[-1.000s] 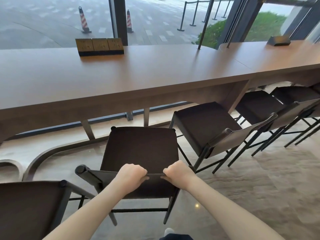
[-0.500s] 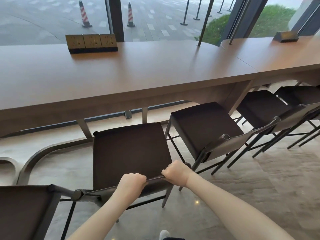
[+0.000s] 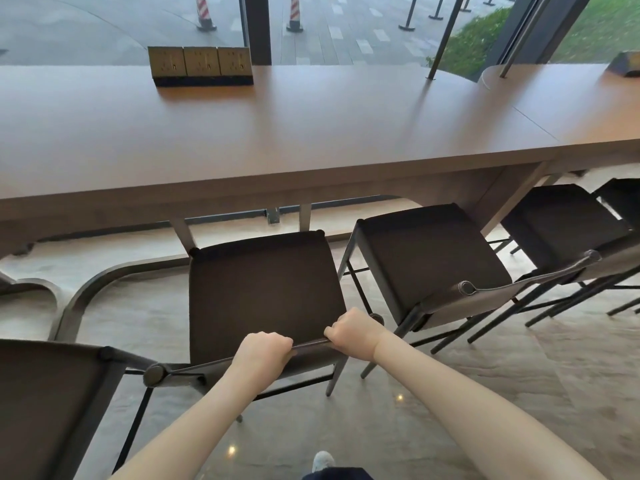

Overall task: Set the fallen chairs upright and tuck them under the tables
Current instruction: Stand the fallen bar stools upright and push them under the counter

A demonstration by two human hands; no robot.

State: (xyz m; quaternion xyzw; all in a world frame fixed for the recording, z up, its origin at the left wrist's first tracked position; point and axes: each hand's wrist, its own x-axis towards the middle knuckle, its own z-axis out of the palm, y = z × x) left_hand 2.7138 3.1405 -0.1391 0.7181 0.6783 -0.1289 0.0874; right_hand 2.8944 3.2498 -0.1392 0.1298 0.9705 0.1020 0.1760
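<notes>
Head view: upright chair (image 3: 263,292) with dark seat, standing on the floor (image 3: 519,368) in front of the long wooden table (image 3: 277,133), front edge of the seat close below the table edge, not yet under it. Left hand (image 3: 265,353) clenched over the top rail of the chair's backrest, fingers (image 3: 282,342) curled round the rail. Right hand (image 3: 355,332) clenched over the same rail, just beside the left, near the backrest's right end. Both forearms bare, reaching in from the bottom of the picture.

Second chair (image 3: 429,261) just to the right, upright, seat angled, its front edge partly under the table. Third chair (image 3: 561,220) further right, also upright, near a table leg. Fourth chair (image 3: 623,199) cut off at the right edge. Another chair (image 3: 45,403) at the lower left, only part of the seat and frame showing, its corner near the held chair's backrest.

On the table, towards the far edge: block of three brass-coloured sockets (image 3: 201,64). Thin metal rod (image 3: 440,43) rising from the tabletop further right. Dark object at the far right of the table, too cut off to tell what.

Beyond the table: glass wall with a dark post, paving outside, two red-and-white cones (image 3: 294,12), a patch of grass (image 3: 478,43). Tip of a light shoe (image 3: 322,460) at the bottom edge.
</notes>
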